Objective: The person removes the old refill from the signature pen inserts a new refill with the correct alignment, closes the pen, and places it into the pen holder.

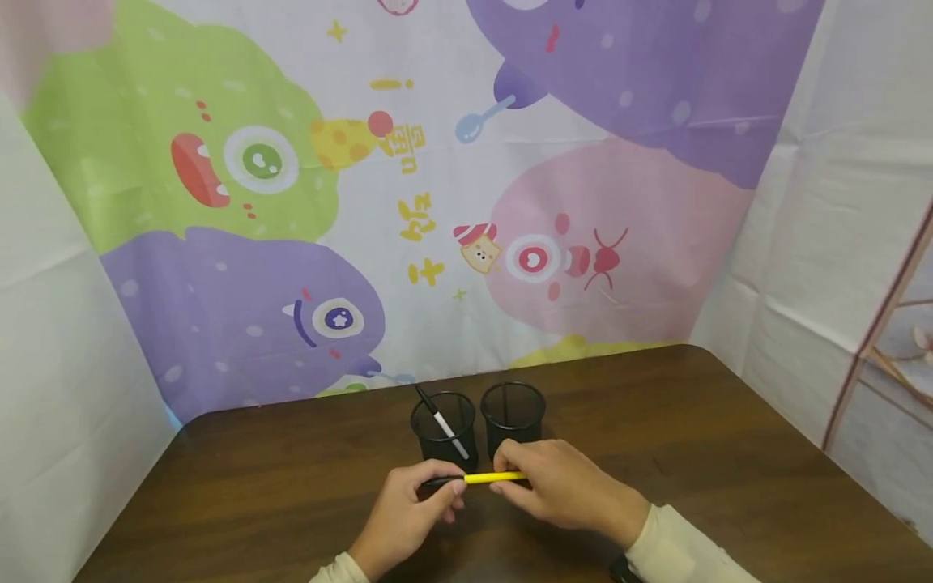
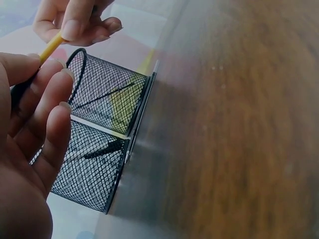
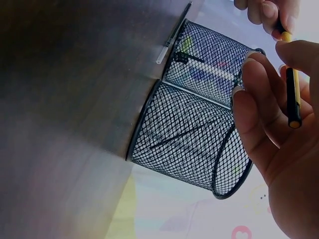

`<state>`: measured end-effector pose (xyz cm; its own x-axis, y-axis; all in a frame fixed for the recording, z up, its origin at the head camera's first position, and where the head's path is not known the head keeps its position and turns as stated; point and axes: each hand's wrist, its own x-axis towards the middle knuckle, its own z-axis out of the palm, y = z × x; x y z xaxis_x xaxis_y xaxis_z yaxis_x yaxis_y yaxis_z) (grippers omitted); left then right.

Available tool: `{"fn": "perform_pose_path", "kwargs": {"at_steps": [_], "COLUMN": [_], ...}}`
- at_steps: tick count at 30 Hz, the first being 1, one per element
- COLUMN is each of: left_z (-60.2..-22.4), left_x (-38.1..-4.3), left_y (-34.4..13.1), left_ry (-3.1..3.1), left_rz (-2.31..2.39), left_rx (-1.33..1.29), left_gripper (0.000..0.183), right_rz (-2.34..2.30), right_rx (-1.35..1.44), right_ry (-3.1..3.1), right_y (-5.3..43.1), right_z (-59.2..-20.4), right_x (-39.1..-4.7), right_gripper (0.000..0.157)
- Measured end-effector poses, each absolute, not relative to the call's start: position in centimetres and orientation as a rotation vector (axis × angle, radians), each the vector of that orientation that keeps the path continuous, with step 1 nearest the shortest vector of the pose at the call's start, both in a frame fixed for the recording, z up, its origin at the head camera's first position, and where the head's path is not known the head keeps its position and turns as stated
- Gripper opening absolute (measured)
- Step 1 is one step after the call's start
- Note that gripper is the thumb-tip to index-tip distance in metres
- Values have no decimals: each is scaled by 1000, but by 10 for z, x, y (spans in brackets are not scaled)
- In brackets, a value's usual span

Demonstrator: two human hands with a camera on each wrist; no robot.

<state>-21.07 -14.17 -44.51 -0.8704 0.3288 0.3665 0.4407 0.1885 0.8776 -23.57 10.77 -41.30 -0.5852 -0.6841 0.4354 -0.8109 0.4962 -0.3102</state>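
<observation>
Both hands hold a yellow pen with black parts level in front of two black mesh pen cups. My left hand pinches its black end between thumb and fingers. At the yellow end, my right hand grips the barrel; a black section with a yellow tip sticks out past the fingers in the right wrist view. In the left cup leans a white pen with a black end. The right cup stands close beside it, partly behind my right hand.
A slim pen with a clear end lies on the table by the cups' bases, hidden in the head view. The brown wooden table meets a cartoon-printed cloth at the back. White cloth walls stand at the sides.
</observation>
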Motion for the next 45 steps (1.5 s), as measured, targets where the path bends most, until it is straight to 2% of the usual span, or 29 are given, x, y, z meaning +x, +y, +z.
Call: {"fn": "perform_pose_path", "kwargs": {"at_steps": [14,45], "left_z": [-449,-449], "left_x": [-212,-213], "left_y": [-142,-141], "left_ry": [-2374,-2374], "left_rz": [-1759,-1766], "left_rx": [-764,-775], "left_gripper": [16,15], "right_rz": [745,757], "right_rx": [1301,1339], "right_ry": [-2496,-2438], "right_y": [108,108], "right_z": [-415,-416], "right_x": [-234,-236], "right_gripper": [11,21]}}
